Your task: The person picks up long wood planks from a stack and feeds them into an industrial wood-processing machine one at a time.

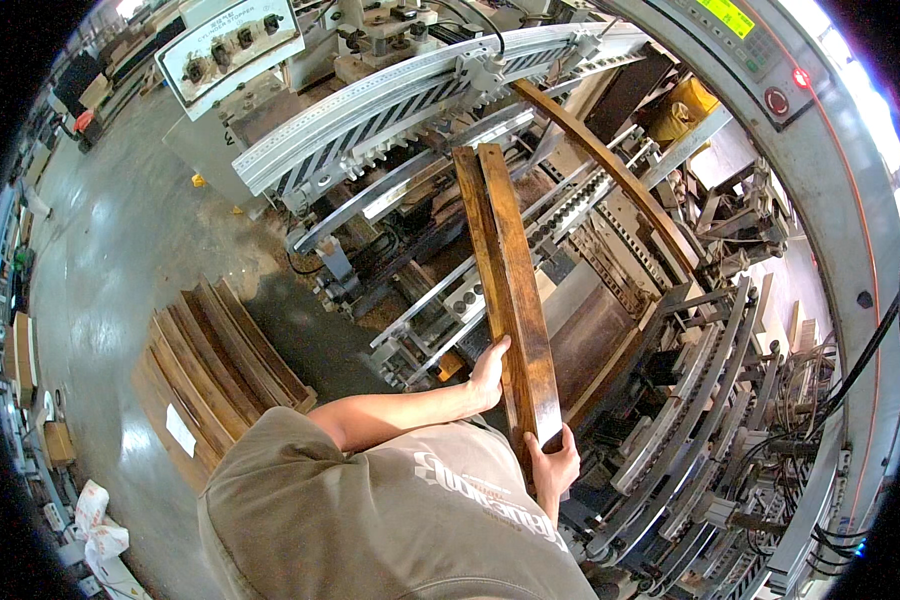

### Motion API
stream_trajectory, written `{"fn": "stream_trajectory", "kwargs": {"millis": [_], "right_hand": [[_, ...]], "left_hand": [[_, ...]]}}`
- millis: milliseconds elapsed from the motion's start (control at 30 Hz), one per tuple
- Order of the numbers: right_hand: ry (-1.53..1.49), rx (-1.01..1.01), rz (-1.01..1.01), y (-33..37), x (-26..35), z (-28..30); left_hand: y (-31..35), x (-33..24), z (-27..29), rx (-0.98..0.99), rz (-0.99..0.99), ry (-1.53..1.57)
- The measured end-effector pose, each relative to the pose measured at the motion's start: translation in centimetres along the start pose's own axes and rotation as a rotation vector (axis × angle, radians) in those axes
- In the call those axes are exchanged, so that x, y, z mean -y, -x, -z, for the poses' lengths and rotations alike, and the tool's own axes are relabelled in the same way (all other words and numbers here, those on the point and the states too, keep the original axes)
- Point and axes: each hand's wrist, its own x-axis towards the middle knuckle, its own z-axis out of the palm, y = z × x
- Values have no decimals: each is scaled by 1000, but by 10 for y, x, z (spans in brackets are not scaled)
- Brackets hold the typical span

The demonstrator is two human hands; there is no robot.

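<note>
Two long, glossy brown wooden boards (pixel 520 270) lie side by side in front of me, pointing away from my body over the machine. They touch near my end, and a narrow gap shows between them toward the far end. My left hand (pixel 489 376) grips the left edge partway along, its fingers hidden underneath. Around the near end closes my right hand (pixel 554 462), with the thumb on top. A light patch shines on the right board close to that thumb.
A large machine with metal rails (pixel 370 110) spans the front. One long brown strip (pixel 610 165) rests across it at the right. Stacked wooden boards (pixel 205 350) stand on the floor to my left. A control panel (pixel 760 60) with a red button and cables are on the right.
</note>
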Motion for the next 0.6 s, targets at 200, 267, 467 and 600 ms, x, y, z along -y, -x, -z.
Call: {"fn": "stream_trajectory", "kwargs": {"millis": [200,267,467,600], "right_hand": [[-7,-2,0,1,-4,-3],[-22,5,-11,1,-1,-1],[15,-9,15,2,-8,-3],[39,-54,48,1,-15,1]], "left_hand": [[-9,4,10,60,9,19],[-8,4,9,64,14,18],[-8,5,10,69,7,36],[-5,3,4,60,15,45]]}}
